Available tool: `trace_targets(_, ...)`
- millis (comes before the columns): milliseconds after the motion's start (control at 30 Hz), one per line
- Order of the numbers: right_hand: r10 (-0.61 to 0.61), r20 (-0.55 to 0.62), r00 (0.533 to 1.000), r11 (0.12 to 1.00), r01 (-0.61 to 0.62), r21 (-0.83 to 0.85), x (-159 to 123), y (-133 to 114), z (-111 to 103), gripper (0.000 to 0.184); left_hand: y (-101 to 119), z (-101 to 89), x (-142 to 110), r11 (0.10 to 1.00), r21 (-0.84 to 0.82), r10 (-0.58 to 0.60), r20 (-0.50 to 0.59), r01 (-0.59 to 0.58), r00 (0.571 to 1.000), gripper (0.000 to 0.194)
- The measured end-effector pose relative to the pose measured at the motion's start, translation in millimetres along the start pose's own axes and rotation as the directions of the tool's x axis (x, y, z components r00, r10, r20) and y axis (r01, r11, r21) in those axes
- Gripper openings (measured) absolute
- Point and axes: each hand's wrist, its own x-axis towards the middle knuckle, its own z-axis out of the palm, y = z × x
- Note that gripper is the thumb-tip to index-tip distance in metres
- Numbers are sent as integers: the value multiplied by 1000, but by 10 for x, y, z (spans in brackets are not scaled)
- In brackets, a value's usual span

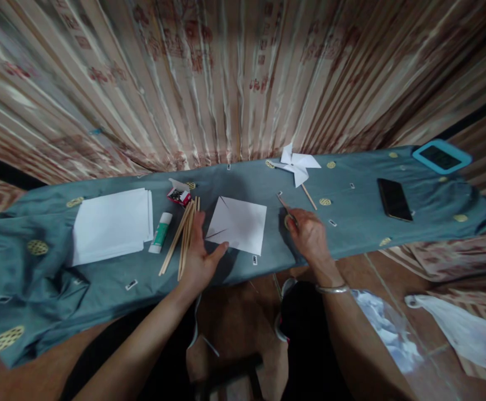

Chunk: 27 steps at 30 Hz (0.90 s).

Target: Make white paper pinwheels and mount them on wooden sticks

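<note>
Beside the square white paper sheet with cuts running inward from its left corners, on the bench draped in green-grey patterned cloth, the left hand spreads its thumb and fingers apart, near the pale wooden sticks. Right of the sheet, the right hand is closed around slender metal scissors, tips pointing away from the person. A white paper pinwheel on a wooden stick lies just beyond.

A white paper pinwheel (its stick slanting below) lies on the teal cloth, left of a black phone.
</note>
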Motion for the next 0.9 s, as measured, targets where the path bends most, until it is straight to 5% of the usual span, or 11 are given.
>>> trace_targets(100, -172, -26, 985, 975, 174, 138, -39, -241, 123, 39, -5, -53, 5, 883, 306, 298, 220, -356, 929, 61)
trace_targets(167, -309, 15, 951, 935, 301, 190, -77, -421, 229, 40, -36, -5, 2, 810, 349, 322, 407, -471, 855, 46)
trace_targets(267, -403, 98, 910, 903, 377, 206, -128, -606, 382, 43, -120, 99, -19, 738, 444, 248, 522, -508, 816, 42)
trace_targets(567, -322, 166, 932, 940, 294, 173, -107, -531, 513, 50, -226, 126, -75, 679, 512, 213, 549, -526, 808, 47)
trace_targets(900, -346, 112, 932, 929, 322, 184, -106, -491, 579, 45, -65, 46, -68, 752, 431, 249, 515, -498, 821, 52)
